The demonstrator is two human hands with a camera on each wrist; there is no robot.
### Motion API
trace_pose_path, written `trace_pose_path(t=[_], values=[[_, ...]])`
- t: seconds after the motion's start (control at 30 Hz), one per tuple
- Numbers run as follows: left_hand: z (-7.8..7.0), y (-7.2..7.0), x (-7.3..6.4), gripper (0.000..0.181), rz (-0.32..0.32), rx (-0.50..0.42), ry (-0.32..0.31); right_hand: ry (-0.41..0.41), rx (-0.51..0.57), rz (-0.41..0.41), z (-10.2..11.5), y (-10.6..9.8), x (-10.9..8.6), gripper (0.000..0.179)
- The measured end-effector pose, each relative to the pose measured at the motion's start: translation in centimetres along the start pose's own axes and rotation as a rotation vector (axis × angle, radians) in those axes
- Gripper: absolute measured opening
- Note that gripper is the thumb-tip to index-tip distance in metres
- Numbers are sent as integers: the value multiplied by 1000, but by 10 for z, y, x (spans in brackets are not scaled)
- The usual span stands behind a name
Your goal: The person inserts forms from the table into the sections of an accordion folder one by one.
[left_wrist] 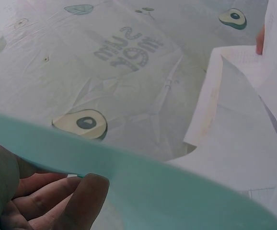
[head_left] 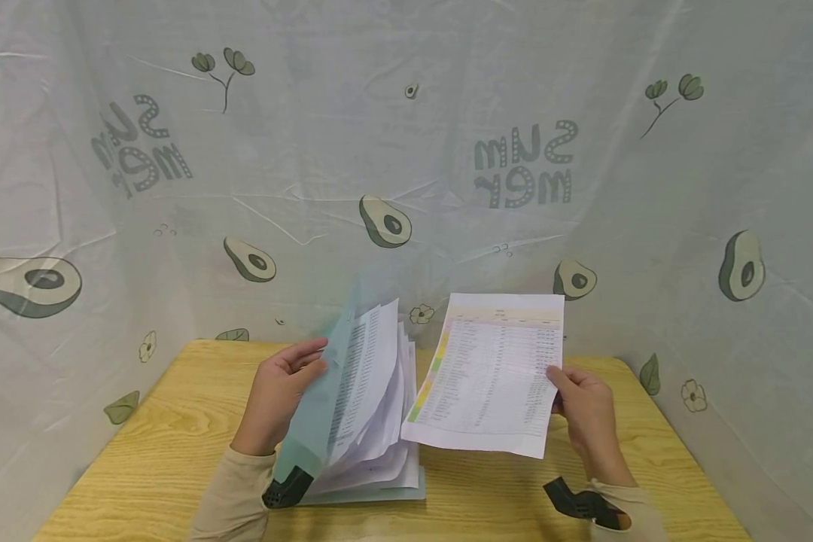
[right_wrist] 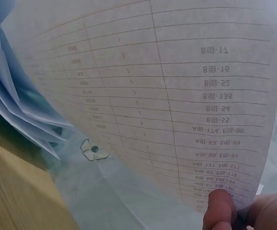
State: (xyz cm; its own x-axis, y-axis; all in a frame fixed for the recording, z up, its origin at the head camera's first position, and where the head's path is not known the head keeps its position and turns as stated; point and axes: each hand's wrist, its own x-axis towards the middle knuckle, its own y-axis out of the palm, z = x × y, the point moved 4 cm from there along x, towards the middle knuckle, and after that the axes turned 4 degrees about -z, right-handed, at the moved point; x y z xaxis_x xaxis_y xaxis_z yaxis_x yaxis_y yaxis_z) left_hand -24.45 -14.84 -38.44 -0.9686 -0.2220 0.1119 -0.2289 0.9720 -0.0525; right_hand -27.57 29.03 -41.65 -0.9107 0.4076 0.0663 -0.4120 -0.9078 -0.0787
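A light green-blue file folder (head_left: 321, 391) stands partly open on the table, with a stack of printed papers (head_left: 379, 421) fanned inside it. My left hand (head_left: 281, 391) holds the folder's raised cover by its left edge. In the left wrist view the thumb and fingers of that left hand (left_wrist: 52, 201) pinch the edge of the folder cover (left_wrist: 143, 182). To the right of the folder, my right hand (head_left: 586, 406) pinches the right edge of a printed table sheet (head_left: 491, 376), held up off the table. The right wrist view shows lined rows on this sheet (right_wrist: 129, 86) near the fingers (right_wrist: 220, 211).
Everything rests on a yellow wood-grain table (head_left: 156, 444). A pale curtain (head_left: 406, 150) printed with avocados and flowers hangs behind the table and along both sides. Dark wrist devices (head_left: 586, 504) sit on both sleeves.
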Motion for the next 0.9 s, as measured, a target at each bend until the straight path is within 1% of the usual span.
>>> trace_pose_path(t=[0.2,0.47,0.73,0.9], values=[[2,0,2,36,-2,5,2,-1,-25,13,-1,4,-1,37],[3,0,4,37,4,5,0,-3,-1,29,-4,11,-5,37],[4,1,4,38,17,3,-4,-14,-57,75,-6,25,-14,34],[4,1,3,38,14,-2,-5,-1,-83,106,-10,32,-16,33]])
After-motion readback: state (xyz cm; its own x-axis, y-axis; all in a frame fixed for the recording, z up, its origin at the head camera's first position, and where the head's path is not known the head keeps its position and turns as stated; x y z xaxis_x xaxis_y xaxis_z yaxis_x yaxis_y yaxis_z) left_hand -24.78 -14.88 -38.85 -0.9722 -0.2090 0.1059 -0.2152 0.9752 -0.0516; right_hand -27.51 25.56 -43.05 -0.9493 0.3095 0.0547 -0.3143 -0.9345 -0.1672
